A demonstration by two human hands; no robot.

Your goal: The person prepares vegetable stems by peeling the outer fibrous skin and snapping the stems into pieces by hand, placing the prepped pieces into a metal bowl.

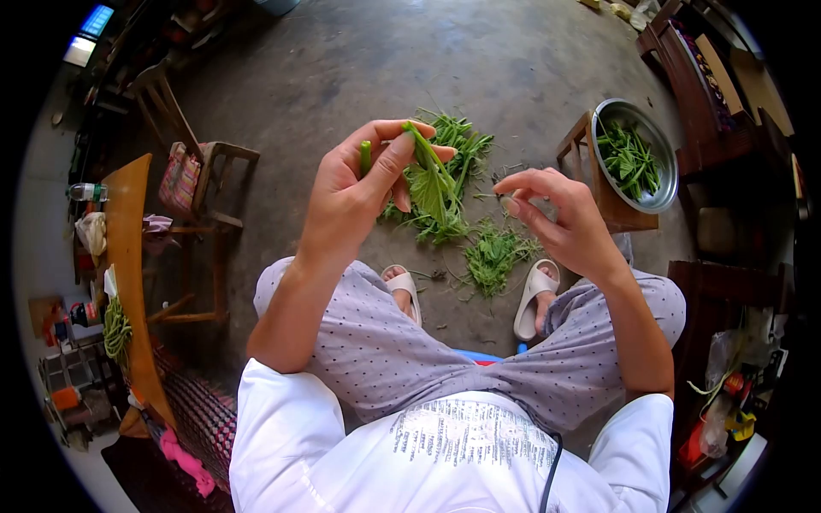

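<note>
My left hand [352, 175] is closed, pinching a leafy green stem [434, 190] between thumb and fingers. A broad leaf hangs from the stem, and a short cut end of green stalk pokes up behind the thumb. To the right, apart from the stem, my right hand [560, 214] has thumb and index finger curled toward each other; whatever is between them is too small to make out. Below both hands, a pile of green stems and leaves [469, 154] lies on the floor. Nearer my feet is a smaller heap of thin green trimmings [496, 258].
A metal basin [670, 175] holding leafy stems sits on a wooden stool [624, 221] at right. On the left stand a wooden chair [224, 152] and a table [128, 205] with a bottle [87, 192] and long green beans [116, 329]. Dark wooden furniture [727, 154] lines the right side.
</note>
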